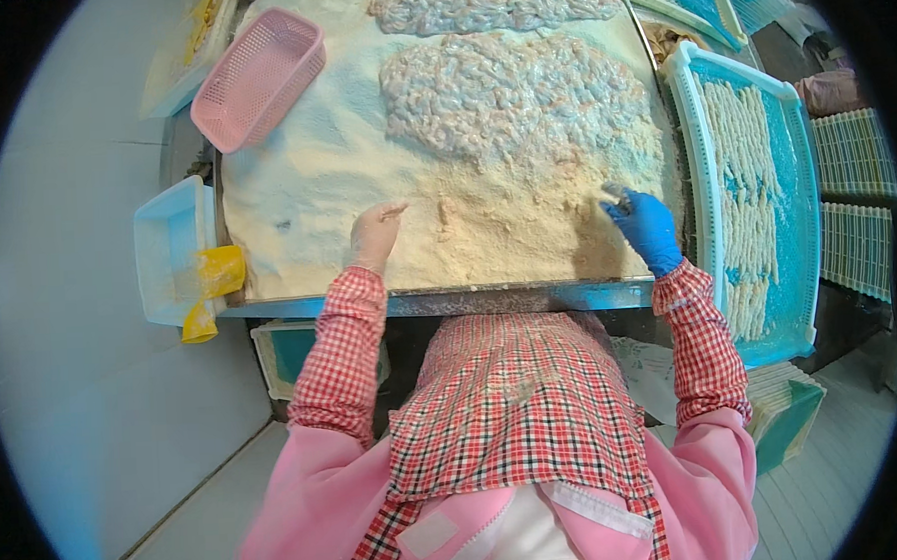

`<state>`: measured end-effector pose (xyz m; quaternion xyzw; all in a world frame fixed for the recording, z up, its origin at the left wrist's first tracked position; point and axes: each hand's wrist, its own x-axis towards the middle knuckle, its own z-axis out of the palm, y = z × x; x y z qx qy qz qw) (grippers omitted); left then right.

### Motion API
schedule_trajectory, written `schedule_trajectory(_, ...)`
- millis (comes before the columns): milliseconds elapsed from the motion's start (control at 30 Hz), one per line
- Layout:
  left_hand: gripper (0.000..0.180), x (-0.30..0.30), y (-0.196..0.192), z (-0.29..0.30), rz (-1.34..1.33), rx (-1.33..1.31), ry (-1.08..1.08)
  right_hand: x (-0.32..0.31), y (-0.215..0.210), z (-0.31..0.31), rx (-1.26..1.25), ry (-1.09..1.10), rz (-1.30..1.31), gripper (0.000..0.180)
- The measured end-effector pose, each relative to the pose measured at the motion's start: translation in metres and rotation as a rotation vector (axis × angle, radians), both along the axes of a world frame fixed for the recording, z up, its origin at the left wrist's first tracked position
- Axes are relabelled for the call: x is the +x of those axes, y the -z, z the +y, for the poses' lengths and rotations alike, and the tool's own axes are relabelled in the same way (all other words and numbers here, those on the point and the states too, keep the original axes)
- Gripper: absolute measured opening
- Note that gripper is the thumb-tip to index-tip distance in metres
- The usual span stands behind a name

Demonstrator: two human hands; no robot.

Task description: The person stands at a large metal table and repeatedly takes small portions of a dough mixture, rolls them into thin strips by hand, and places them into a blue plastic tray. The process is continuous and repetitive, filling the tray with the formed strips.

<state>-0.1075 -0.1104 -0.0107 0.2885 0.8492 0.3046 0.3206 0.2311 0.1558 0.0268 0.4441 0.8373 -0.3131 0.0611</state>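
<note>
A broad layer of pale crumbs [306, 221] covers the worktable, with a wet heap of whitish, translucent meat-like strips [511, 97] lying on it. My left hand [375, 240], in what looks like a thin pale glove, is over the crumbs near the table's front edge. Its fingers point right, loosely bent, and I see nothing in them. Farther right, my right hand [646, 229] wears a blue glove. Its fingers are parted, with crumb-dusted tips close to the heap's lower right edge. Between the hands, rougher, darker crumbs [496, 218] are spread about.
A pink perforated basket [260, 78] sits at the far left, and a clear bin with a yellow scoop [218, 272] stands left of the table. On the right, a blue-lined white tray [798, 225] holds rows of coated strips [745, 182]. Slatted mats [856, 152] lie beyond it.
</note>
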Motion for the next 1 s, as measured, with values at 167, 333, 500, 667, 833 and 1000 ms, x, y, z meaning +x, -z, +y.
schedule_trajectory(167, 0.035, 0.062, 0.001, 0.023, 0.456, -0.138, 0.147, -0.014, 0.022, -0.04, 0.48, -0.209, 0.148, 0.052)
schedule_trajectory(333, 0.036, 0.036, 0.019, 0.009, -0.336, 0.002, -0.485, -0.011, 0.031, -0.03, 0.276, -0.133, 0.205, 0.033)
schedule_trajectory(500, 0.036, 0.051, 0.016, 0.003, 0.417, 0.217, 0.262, -0.012, 0.028, -0.034, -0.274, 0.228, 0.77, 0.026)
schedule_trajectory(667, 0.044, 0.062, -0.012, 0.009, 0.282, -0.086, 0.251, -0.017, 0.029, -0.037, -0.667, 0.343, 0.792, 0.032)
schedule_trajectory(833, 0.054, 0.09, -0.009, 0.041, 0.465, -0.139, 0.276, -0.018, 0.011, -0.045, 0.173, -0.046, 0.436, 0.037)
schedule_trajectory(1000, 0.055, 0.099, 0.025, 0.046, 0.485, -0.093, 0.111, -0.012, 0.014, -0.028, 0.441, -0.082, 0.248, 0.04)
